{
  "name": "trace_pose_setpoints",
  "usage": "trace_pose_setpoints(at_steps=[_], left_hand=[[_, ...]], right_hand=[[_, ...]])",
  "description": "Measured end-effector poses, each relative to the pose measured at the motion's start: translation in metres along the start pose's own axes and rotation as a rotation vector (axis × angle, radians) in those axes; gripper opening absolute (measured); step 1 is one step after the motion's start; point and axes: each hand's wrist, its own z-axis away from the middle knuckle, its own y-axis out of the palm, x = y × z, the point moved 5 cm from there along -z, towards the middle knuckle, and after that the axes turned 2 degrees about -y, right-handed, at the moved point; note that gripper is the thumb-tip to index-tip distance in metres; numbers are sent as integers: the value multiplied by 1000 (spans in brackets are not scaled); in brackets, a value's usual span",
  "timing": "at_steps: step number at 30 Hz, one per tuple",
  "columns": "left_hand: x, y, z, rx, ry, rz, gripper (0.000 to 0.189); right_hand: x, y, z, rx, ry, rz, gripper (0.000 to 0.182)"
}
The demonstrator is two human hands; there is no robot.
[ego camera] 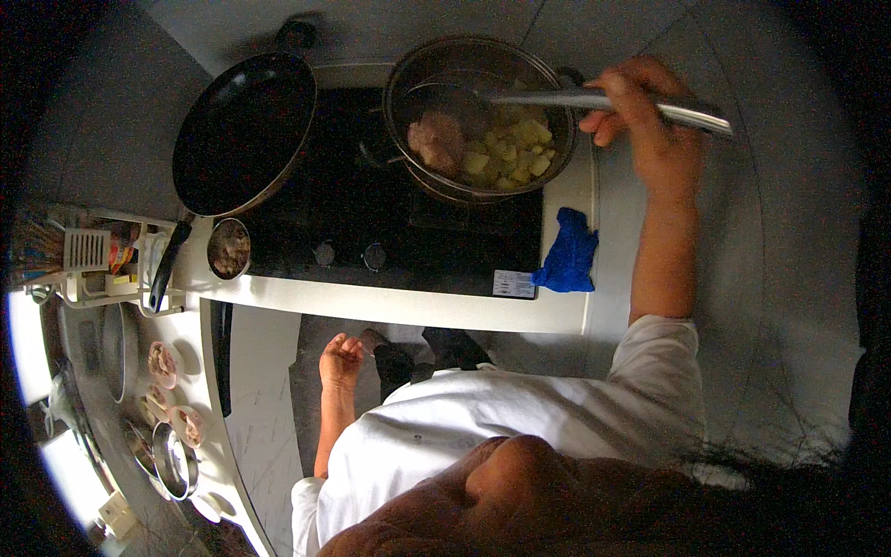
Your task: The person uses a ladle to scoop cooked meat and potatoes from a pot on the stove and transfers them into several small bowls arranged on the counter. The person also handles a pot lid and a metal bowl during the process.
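My right hand (644, 118) grips the handle of a metal utensil (536, 97), which reaches over the rim of a metal pot (565, 150). The utensil's far end is blurred, and its kind cannot be told. Inside the pot lie pale pink meat (437, 141) at the left and yellowish chunks, perhaps potato (518, 154), at the right. The pot stands on a black cooktop (334, 188) with two knobs. My left hand (342, 358) hangs below the counter's front edge with fingers loosely curled; nothing shows in it.
A black frying pan (243, 136) sits at the cooktop's left, above a small bowl of dark food (229, 248). A crumpled blue cloth (569, 252) lies at the right corner. At left stand a utensil rack (143, 268), a sink (90, 341), dishes of food (163, 363) and a metal pan (174, 459).
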Motion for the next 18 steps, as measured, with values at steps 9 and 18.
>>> trace_pose_setpoints(at_steps=[9,18], left_hand=[[2,4,4,-26,31,-58,12],[-3,8,15,-50,62,-52,9]], right_hand=[[-80,9,-42,-38,100,-71,38],[-166,-12,-74,237,105,-183,45]])
